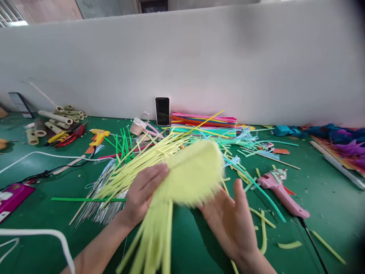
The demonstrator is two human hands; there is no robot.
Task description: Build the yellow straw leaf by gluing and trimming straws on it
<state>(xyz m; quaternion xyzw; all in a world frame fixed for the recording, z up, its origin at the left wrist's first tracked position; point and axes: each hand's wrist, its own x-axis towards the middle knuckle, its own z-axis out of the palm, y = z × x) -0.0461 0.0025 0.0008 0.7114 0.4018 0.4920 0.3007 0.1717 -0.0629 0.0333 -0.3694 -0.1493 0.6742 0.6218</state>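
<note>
My left hand (pixel 144 192) is closed around a bunch of pale yellow-green pipe cleaners whose upper part forms a flat, fuzzy oval (pixel 196 171). Its loose stems (pixel 158 232) hang below that hand and spread toward me. At the oval's lower right edge is my right hand (pixel 229 219), palm up and thumb apart. Some of its fingertips are hidden behind the oval, and I cannot tell whether they touch it. Behind my left hand lies a pile of yellow-green pipe cleaners (pixel 134 163). A pink hot glue gun (pixel 285 194) rests to the right.
On the green table (pixel 319 243) lie stem scraps (pixel 289 245), a yellow glue gun (pixel 98 137), pliers (pixel 71 137) and bamboo tubes (pixel 59 120). A phone (pixel 162 111) leans on the white partition (pixel 199 64). Colored pipe cleaners (pixel 205 121) lie beside it. A purple power strip (pixel 15 199) is far left.
</note>
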